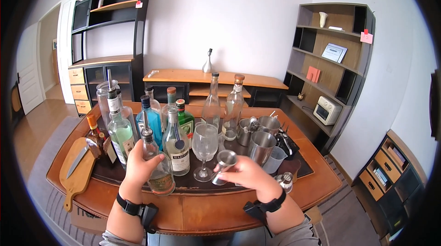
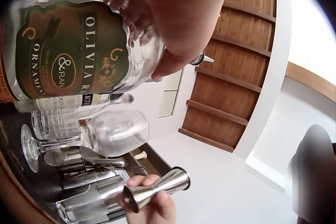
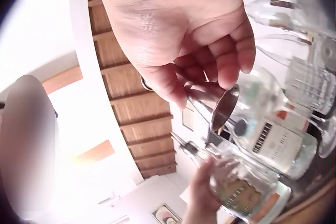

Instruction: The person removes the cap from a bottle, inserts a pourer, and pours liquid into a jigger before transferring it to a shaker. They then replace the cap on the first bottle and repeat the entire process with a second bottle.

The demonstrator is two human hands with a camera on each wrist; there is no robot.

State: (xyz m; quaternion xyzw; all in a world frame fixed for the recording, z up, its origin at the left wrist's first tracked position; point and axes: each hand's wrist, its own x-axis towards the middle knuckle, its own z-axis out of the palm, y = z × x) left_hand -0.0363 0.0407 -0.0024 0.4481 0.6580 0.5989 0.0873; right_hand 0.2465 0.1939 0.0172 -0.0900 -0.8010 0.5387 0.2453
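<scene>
My left hand [image 1: 138, 167] grips a clear glass liquor bottle [image 1: 161, 178] by its upper part, near the table's front edge. A dark pour spout tops this bottle, and its dark label [image 2: 73, 48] fills much of the left wrist view. Between thumb and fingers, my right hand [image 1: 253, 172] pinches a shiny steel double-ended jigger [image 1: 225, 165] by its waist. In the right wrist view one cup mouth of the jigger [image 3: 226, 109] shows. A stemmed glass [image 1: 205, 141] stands upright between the two hands, beside a white-labelled bottle [image 1: 178, 154].
Several bottles crowd the left, including a green-tinted one [image 1: 121, 131] and a blue one [image 1: 151, 119]. A knife [image 1: 77, 162] lies on a wooden board [image 1: 76, 179] at far left. Steel shaker tins [image 1: 262, 148], a plastic cup [image 1: 274, 159] and a strainer [image 1: 285, 180] stand right.
</scene>
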